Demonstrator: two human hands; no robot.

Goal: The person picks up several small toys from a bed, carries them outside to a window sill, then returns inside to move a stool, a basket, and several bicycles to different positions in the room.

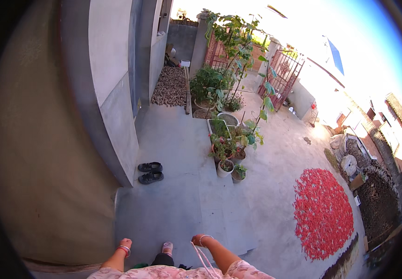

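My left hand is at the lower left, its fingers curled, with red and silvery bands at the wrist; nothing is seen in it. My right hand is to the right of my foot, small and partly turned away, with a pale bracelet on the wrist. A pinkish-white cord runs from beside this hand down to my floral top; whether the fingers hold it cannot be told. Between the hands, one foot in a light shoe stands on the grey concrete floor.
Dark shoes lie by the wall corner. Potted plants line the step's edge. Red peppers, apparently chillies, are spread at the right. Small brown round things cover a patch farther off. Beyond stands a metal gate.
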